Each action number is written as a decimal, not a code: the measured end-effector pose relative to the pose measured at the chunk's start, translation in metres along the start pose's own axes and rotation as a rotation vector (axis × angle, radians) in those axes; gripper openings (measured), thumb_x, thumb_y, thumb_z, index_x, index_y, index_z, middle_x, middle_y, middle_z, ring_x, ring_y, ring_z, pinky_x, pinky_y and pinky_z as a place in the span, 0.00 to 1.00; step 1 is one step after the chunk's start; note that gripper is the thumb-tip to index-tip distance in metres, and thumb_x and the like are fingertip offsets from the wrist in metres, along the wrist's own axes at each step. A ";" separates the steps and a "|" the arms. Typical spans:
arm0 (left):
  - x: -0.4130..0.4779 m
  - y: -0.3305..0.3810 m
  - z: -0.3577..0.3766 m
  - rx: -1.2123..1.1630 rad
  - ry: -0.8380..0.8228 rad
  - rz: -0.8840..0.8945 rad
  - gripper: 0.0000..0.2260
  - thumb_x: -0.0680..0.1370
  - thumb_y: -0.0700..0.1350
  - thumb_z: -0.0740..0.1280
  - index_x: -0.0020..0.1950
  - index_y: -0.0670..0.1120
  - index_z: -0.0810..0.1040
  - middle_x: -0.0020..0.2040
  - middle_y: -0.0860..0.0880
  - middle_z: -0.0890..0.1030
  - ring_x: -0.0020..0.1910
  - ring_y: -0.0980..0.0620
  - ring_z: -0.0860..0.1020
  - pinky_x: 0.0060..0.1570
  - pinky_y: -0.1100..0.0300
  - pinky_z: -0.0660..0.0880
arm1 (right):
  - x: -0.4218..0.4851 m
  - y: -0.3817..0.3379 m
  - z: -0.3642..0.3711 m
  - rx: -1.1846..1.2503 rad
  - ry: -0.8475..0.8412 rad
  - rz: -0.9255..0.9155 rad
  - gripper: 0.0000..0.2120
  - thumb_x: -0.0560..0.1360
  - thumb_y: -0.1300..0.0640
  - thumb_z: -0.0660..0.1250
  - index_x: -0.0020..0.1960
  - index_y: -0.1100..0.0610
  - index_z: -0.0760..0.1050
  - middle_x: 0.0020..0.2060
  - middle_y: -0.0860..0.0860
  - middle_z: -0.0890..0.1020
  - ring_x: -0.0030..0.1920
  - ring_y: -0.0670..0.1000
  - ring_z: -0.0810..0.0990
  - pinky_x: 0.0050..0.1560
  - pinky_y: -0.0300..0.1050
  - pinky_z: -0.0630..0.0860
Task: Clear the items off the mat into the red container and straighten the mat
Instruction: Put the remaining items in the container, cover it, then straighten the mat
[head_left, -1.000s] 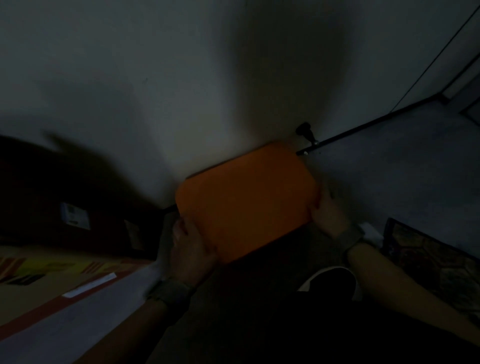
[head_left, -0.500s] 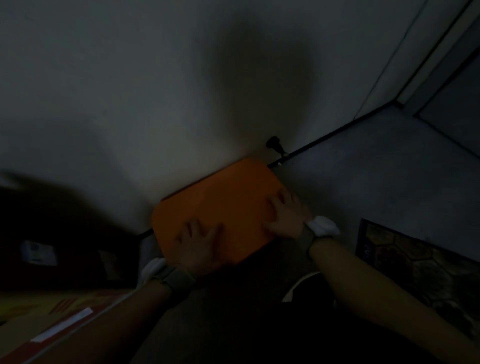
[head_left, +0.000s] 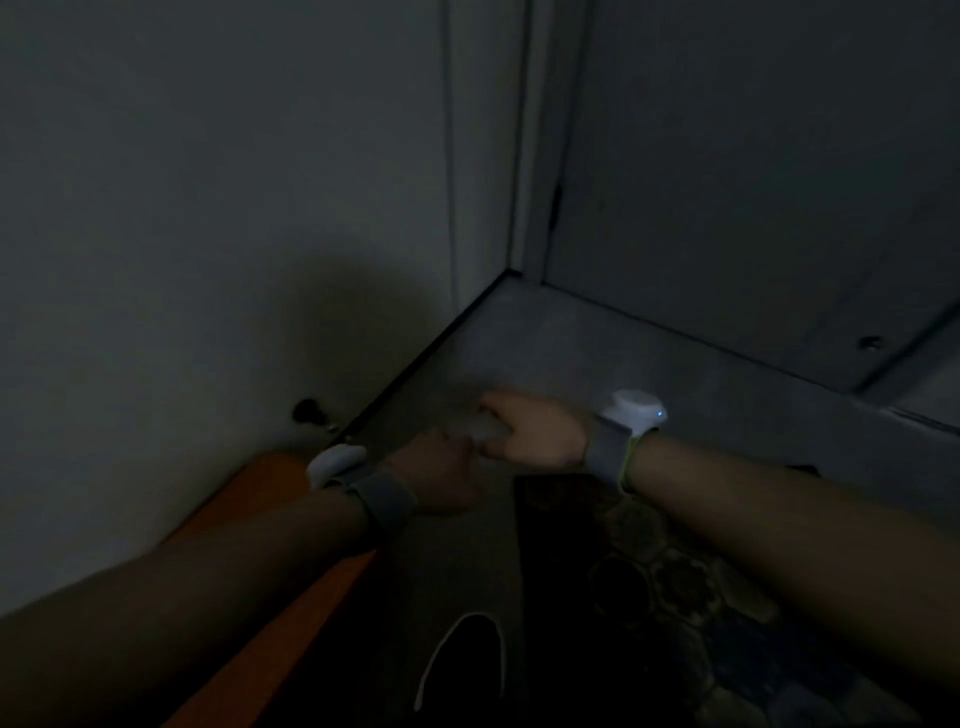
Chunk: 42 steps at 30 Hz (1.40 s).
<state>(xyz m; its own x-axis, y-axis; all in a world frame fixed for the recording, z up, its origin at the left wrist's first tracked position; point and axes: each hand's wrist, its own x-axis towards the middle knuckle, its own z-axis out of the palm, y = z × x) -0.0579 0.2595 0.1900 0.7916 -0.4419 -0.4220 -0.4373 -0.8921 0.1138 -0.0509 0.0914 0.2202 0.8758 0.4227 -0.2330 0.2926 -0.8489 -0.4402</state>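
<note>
At the bottom of the frame a dark shoe (head_left: 462, 660) stands between the red container (head_left: 270, 587), whose orange-red edge runs along the wall from lower left toward centre, and the patterned mat (head_left: 665, 577) at lower right, its long edge running away up the frame. Both forearms reach past these toward the floor corner. The right hand (head_left: 535, 434), curled into a loose fist above the mat's far edge, seems to pinch something pale and blurred that I cannot identify, while the left hand (head_left: 441, 478), also curled, touches it from beside the container; whether it grips anything I cannot tell.
</note>
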 end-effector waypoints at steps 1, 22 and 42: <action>0.018 0.028 -0.006 0.009 -0.031 0.060 0.24 0.77 0.51 0.63 0.71 0.43 0.68 0.68 0.37 0.72 0.67 0.38 0.72 0.67 0.52 0.70 | -0.011 0.030 -0.006 -0.004 0.008 0.069 0.21 0.77 0.52 0.66 0.66 0.62 0.71 0.64 0.60 0.77 0.64 0.58 0.75 0.57 0.43 0.64; 0.088 0.216 0.264 0.657 -0.209 1.114 0.17 0.69 0.64 0.65 0.57 0.68 0.80 0.63 0.63 0.80 0.60 0.60 0.81 0.51 0.58 0.82 | -0.256 0.335 0.233 -0.187 -0.187 0.682 0.37 0.72 0.37 0.61 0.77 0.46 0.54 0.76 0.55 0.57 0.74 0.62 0.60 0.67 0.61 0.63; 0.213 0.142 0.192 0.516 -0.051 0.608 0.30 0.65 0.60 0.67 0.62 0.45 0.81 0.75 0.46 0.70 0.73 0.47 0.70 0.63 0.42 0.73 | -0.202 0.358 0.190 0.029 0.202 0.998 0.32 0.72 0.45 0.66 0.73 0.54 0.63 0.71 0.58 0.66 0.70 0.61 0.68 0.65 0.55 0.70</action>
<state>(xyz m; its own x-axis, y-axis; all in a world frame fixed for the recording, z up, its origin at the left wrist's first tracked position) -0.0330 0.0565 -0.0566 0.3363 -0.8209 -0.4615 -0.9382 -0.3345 -0.0887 -0.1955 -0.2379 -0.0549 0.7645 -0.5377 -0.3556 -0.6138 -0.7758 -0.1463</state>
